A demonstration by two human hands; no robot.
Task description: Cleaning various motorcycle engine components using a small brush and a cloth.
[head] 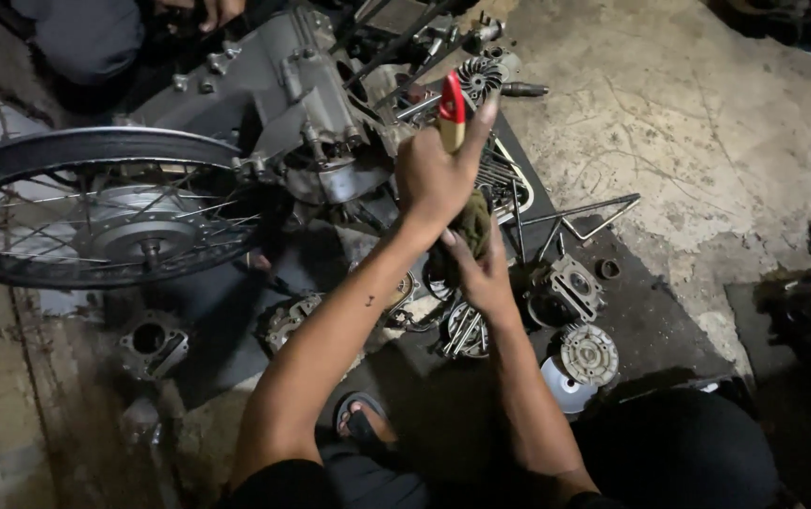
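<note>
Red-and-yellow plastic screwdriver handle (452, 110) sits in my left hand (434, 174), fist closed low around it, above the dark floor mat's (655, 325) far edge. Light, stiff, probably greasy. My right hand (483, 273) pinches a soft olive rag (470, 224) underneath.

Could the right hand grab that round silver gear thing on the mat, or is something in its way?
Probably yes. The round gear part lies bare on the dark mat, just beside the right hand, with nothing over it. But that hand is gripping a rag, so it isn't free.
</note>
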